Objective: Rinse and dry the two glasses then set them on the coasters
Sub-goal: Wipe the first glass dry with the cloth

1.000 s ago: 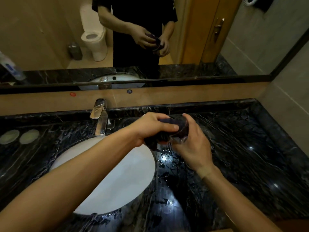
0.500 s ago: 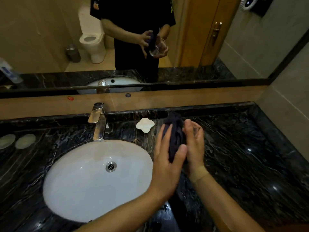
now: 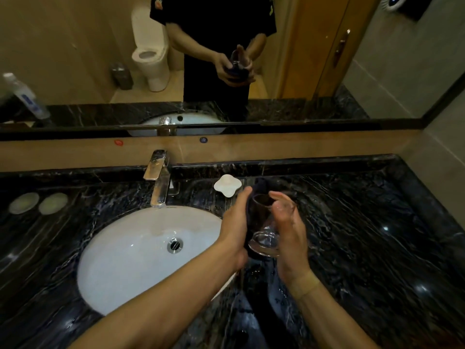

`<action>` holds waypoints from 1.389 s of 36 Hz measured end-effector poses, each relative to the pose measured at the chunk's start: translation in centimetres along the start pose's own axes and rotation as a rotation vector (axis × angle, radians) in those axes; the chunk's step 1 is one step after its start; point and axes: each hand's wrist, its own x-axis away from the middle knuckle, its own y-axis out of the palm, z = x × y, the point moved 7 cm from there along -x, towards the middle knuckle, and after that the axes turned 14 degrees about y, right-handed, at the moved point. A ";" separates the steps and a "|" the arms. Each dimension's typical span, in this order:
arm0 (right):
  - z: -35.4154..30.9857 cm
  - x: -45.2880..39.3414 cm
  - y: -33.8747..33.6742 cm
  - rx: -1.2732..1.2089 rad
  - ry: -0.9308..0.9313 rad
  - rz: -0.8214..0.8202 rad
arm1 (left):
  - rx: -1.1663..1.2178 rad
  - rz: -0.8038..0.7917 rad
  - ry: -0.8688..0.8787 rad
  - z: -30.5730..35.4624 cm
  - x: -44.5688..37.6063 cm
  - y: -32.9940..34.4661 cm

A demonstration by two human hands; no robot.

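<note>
Head view shows the drying step in hand: the glass (image 3: pixel 264 230) is held above the black marble counter (image 3: pixel 364 235), just right of the sink (image 3: pixel 141 253), pressed between both hands. The left hand (image 3: pixel 235 222) wraps a dark cloth (image 3: pixel 254 197) against one side of it, and the right hand (image 3: pixel 289 230) lies along the other side with fingers nearly straight, so the two hands are close together, clamped on glass and cloth. The glass looks empty; the sink basin holds no standing water I can make out. Two round coasters (image 3: pixel 39 202) sit well apart, far left of the tap (image 3: pixel 159 180), both bare. Only one glass is visible. Next, I judge, the wiped glass must cross over the basin to a coaster, set upright
</note>
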 end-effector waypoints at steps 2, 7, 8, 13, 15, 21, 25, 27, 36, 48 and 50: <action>-0.3 -0.2 0.0 0.054 -0.004 0.011 | -0.030 0.053 0.105 0.6 -0.2 -0.3; -1.3 -0.3 0.2 0.118 -0.096 0.122 | -0.163 0.232 0.421 2.7 0.1 -1.3; -1.4 -0.1 0.5 0.125 -0.101 0.138 | -0.211 0.250 0.488 3.1 0.3 -1.3; -1.1 -0.2 2.6 0.014 0.042 0.107 | -0.426 0.172 0.786 4.3 1.9 0.1; -1.5 -0.2 2.7 -0.008 0.046 0.125 | -0.464 0.130 0.857 4.2 2.8 0.5; -2.3 -0.7 2.1 -0.157 0.054 0.064 | -0.533 0.044 0.924 3.2 4.8 1.1; -1.8 -0.9 1.8 -0.168 0.078 0.041 | -0.408 0.060 0.810 3.1 4.0 0.8; -1.7 -0.9 1.8 -0.150 0.070 0.019 | -0.334 0.097 0.701 3.0 3.1 0.4; -1.4 -1.0 2.4 -0.173 0.227 -0.207 | -0.085 0.183 0.393 3.1 0.0 -1.3; -0.9 -0.6 3.4 0.046 0.061 0.204 | -0.412 0.197 0.789 3.2 1.9 -0.8; -0.8 -0.7 3.8 0.013 0.114 0.101 | -0.467 0.170 0.853 3.4 2.3 -0.7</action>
